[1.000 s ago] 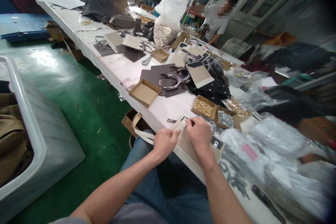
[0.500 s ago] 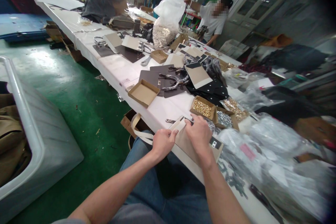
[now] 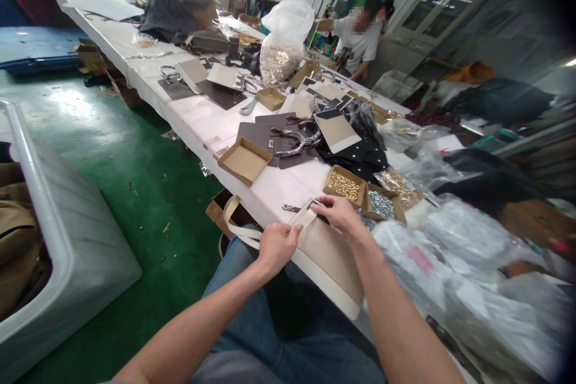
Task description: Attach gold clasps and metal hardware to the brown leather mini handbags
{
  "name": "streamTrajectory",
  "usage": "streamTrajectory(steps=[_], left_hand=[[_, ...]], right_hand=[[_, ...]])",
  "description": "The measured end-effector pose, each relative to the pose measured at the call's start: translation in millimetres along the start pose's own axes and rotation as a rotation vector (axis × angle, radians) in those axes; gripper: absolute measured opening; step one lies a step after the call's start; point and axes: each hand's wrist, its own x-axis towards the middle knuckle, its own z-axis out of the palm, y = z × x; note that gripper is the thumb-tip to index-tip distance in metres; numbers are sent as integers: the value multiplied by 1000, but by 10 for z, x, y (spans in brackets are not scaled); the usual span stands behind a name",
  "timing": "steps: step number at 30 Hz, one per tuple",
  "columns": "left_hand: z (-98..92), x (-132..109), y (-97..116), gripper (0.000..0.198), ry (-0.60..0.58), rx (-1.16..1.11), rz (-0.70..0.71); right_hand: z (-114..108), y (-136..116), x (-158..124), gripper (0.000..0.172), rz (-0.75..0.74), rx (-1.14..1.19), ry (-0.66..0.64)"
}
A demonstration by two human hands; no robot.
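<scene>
A flat beige panel [image 3: 333, 261] with a pale border lies at the table's front edge, in front of my lap. My left hand [image 3: 278, 246] is closed at its left end, thumb pressing on a pale strip there. From under that hand a cream strap [image 3: 245, 231] loops down over the table edge. My right hand [image 3: 341, 214] pinches the far left corner of the panel, where a dark patch shows; its fingertips partly cover that spot. Just beyond the hands, a small metal clasp-like piece [image 3: 290, 208] rests on the table.
An open cardboard box [image 3: 245, 162] stands ahead, with gold studs [image 3: 344, 185] and silver pieces [image 3: 381, 204] in boxes on the right. Clear plastic bags [image 3: 432, 264] crowd the right side. A white tub [image 3: 85, 216] stands at left. Another person [image 3: 362, 42] sits across the table.
My right hand has shifted a little left, its forearm now farther to the right. More of the beige panel shows, and the small metal plate near its right side is no longer visible.
</scene>
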Motion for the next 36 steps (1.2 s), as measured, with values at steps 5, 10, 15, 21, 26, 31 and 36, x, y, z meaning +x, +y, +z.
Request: streamTrajectory(steps=[5, 10, 15, 21, 26, 31, 36], left_hand=[[-41, -77, 39, 65, -21, -97, 45], [-35, -96, 47, 67, -23, -137, 39], [-13, -107, -28, 64, 0, -55, -17], [30, -147, -69, 65, -13, -92, -19], [-29, -180, -5, 64, -39, -84, -31], [-78, -225, 90, 61, -89, -107, -36], [-80, -277, 105, 52, -121, -103, -47]], right_hand=[[47, 29, 28, 53, -23, 128, -6], [52, -5, 32, 51, -34, 100, 1], [-47, -52, 23, 51, -85, -30, -65], [-194, -136, 52, 62, -88, -75, -238], [-205, -182, 84, 56, -84, -85, -309], [-214, -207, 52, 59, -83, -84, -311], [-225, -259, 20, 53, -88, -110, -336]])
